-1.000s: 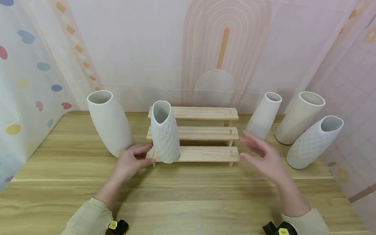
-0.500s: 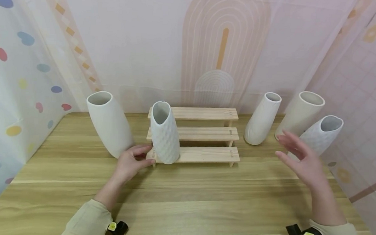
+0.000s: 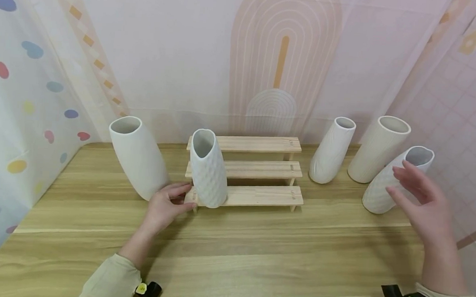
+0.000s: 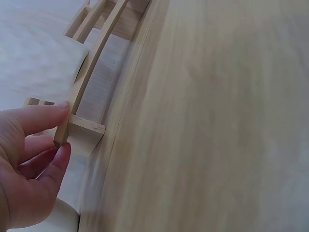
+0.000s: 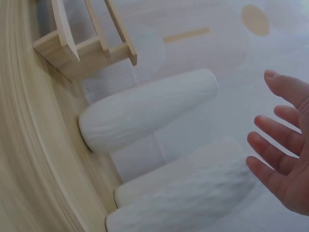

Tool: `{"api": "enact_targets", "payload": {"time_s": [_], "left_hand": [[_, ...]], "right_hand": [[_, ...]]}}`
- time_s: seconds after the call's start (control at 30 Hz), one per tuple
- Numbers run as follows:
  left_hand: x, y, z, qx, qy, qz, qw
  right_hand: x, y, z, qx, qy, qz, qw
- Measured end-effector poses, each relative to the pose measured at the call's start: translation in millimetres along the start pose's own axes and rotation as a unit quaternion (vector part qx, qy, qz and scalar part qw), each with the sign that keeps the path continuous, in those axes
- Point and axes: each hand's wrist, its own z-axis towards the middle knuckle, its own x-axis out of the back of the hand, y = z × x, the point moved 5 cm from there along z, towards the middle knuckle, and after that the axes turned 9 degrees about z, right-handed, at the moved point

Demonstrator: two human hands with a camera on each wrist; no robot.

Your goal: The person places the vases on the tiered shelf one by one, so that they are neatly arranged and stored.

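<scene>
My left hand [image 3: 167, 207] pinches the left end of the lowest step of a three-tier wooden display stand [image 3: 264, 195]. In the left wrist view the thumb and fingertips lie on either side of the step's end [image 4: 63, 126]. A white dimpled vase [image 3: 210, 174] with a notched rim stands upright on that step, at its left end. My right hand [image 3: 425, 205], fingers apart and holding nothing, hovers in front of a second dimpled vase [image 3: 383, 187] at the right and partly hides it. The right wrist view shows its loosely bent fingers [image 5: 274, 131] near that vase's mouth.
A smooth white vase [image 3: 138, 161] stands left of the stand, close behind my left hand. To the stand's right are a slim white vase [image 3: 331, 153] and a wider cream vase [image 3: 377, 151]. A patterned curtain [image 3: 178, 51] hangs behind the wooden table [image 3: 232, 256].
My right hand has moved right, away from the stand's right end and past the slim vase, to the dimpled vase at the right. My left hand keeps its hold on the stand.
</scene>
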Motion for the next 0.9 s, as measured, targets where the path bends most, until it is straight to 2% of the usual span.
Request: {"api": "enact_targets", "payload": {"time_s": [0.17,0.27,0.4,0.53,0.73,0.9], "left_hand": [[-0.1,1.6,-0.7,-0.008,0.001,0.004,1.0000],[0.8,2.5,-0.5,-0.007,0.002,0.005,1.0000],[0.7,1.4,0.8,-0.001,0.000,0.010,1.0000],[0.3,-0.2,1.4,0.001,-0.003,0.015,0.9999],[1.9,1.6,2.2,-0.007,-0.001,0.017,0.9998],[1.8,1.0,2.1,-0.005,-0.001,0.019,0.9998]], "right_hand": [[14.1,-2.7,-0.5,0.003,0.040,-0.054,0.998],[23.2,-1.8,-0.1,-0.002,0.069,-0.068,0.995],[35.1,1.9,0.6,-0.019,0.108,-0.091,0.990],[42.2,6.7,2.9,-0.055,0.125,-0.118,0.984],[45.8,20.7,9.8,-0.123,0.108,-0.130,0.978],[43.4,31.7,16.2,-0.133,0.048,-0.143,0.980]]}}
